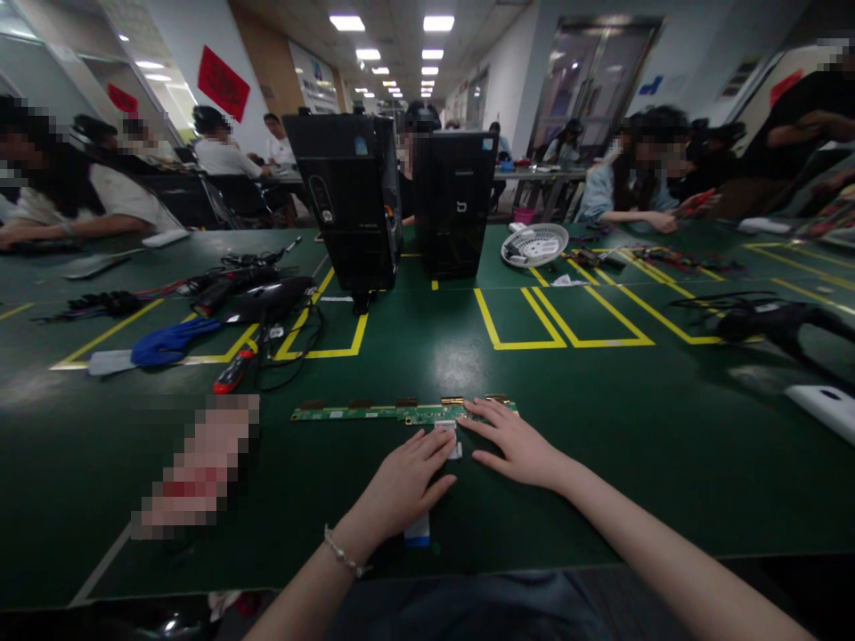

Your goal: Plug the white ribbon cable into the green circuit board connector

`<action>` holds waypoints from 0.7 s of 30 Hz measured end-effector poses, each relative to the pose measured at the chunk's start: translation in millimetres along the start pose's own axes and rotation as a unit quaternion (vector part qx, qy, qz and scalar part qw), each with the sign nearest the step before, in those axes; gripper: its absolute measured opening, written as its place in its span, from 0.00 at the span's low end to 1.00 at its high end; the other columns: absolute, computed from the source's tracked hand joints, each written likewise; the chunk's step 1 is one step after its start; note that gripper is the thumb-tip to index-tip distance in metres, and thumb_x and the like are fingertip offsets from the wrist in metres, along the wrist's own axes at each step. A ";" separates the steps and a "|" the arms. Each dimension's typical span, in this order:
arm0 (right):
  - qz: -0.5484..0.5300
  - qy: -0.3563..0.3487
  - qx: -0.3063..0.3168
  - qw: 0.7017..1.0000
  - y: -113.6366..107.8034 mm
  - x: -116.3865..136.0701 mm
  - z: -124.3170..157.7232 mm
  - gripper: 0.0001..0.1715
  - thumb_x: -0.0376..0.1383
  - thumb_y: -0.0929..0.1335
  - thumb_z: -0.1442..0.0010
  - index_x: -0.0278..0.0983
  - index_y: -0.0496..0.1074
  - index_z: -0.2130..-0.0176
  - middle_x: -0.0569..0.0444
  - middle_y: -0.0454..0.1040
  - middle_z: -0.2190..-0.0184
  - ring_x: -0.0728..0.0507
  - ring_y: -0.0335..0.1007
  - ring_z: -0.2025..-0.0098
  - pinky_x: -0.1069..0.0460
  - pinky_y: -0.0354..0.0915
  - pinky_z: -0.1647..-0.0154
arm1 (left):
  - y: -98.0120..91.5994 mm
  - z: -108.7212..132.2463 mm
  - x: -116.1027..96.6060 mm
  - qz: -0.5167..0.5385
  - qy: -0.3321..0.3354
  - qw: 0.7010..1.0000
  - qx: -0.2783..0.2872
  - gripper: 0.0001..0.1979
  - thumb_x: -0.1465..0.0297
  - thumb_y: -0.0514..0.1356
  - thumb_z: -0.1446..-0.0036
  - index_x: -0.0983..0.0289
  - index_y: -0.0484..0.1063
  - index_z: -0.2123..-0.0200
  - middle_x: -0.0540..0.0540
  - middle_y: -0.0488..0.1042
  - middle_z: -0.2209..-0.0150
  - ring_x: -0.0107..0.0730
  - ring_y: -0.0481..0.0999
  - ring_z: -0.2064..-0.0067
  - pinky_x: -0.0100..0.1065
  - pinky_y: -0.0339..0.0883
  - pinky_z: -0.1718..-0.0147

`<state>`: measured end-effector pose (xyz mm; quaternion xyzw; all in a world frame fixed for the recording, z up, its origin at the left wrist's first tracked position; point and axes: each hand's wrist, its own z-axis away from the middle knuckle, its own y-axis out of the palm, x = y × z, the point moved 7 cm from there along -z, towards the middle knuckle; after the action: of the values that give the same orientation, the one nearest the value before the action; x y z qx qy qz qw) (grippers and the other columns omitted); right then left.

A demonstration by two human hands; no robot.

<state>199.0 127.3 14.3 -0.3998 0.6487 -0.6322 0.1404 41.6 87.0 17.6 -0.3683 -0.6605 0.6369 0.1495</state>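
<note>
A long, narrow green circuit board (364,413) with gold-brown tabs along its far edge lies flat on the table. My right hand (511,441) rests with fingers spread on the board's right part. My left hand (411,476) lies palm down just in front of the board, fingers stretched over a white flat ribbon cable (456,449) near the board's connector. The cable's blue-tipped end (418,534) shows below my left hand; its middle is hidden under the hand. A bracelet (344,554) circles my left wrist.
Two black computer towers (460,205) stand across the green table (601,472). To the left lie a red-black screwdriver (237,367), a blue glove (175,340) and black cables. A white basket (534,245) sits at the back right, and a black cabled device (768,320) farther right. Other people sit around.
</note>
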 end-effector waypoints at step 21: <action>0.009 0.001 -0.006 1.000 0.8 0.9 -0.9 0.32 0.47 0.63 0.35 0.43 0.60 0.35 0.48 0.55 0.33 0.38 0.47 0.31 0.36 0.49 0.33 | -21.8 -1.1 9.1 0.114 0.006 0.993 -0.013 0.23 0.66 0.48 0.31 0.56 0.57 0.35 0.54 0.60 0.34 0.35 0.57 0.33 0.44 0.55 0.37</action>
<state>197.5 127.2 14.0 -0.3941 0.6560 -0.6276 0.1432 29.7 95.7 36.0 -0.4469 -0.6213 0.6393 0.0748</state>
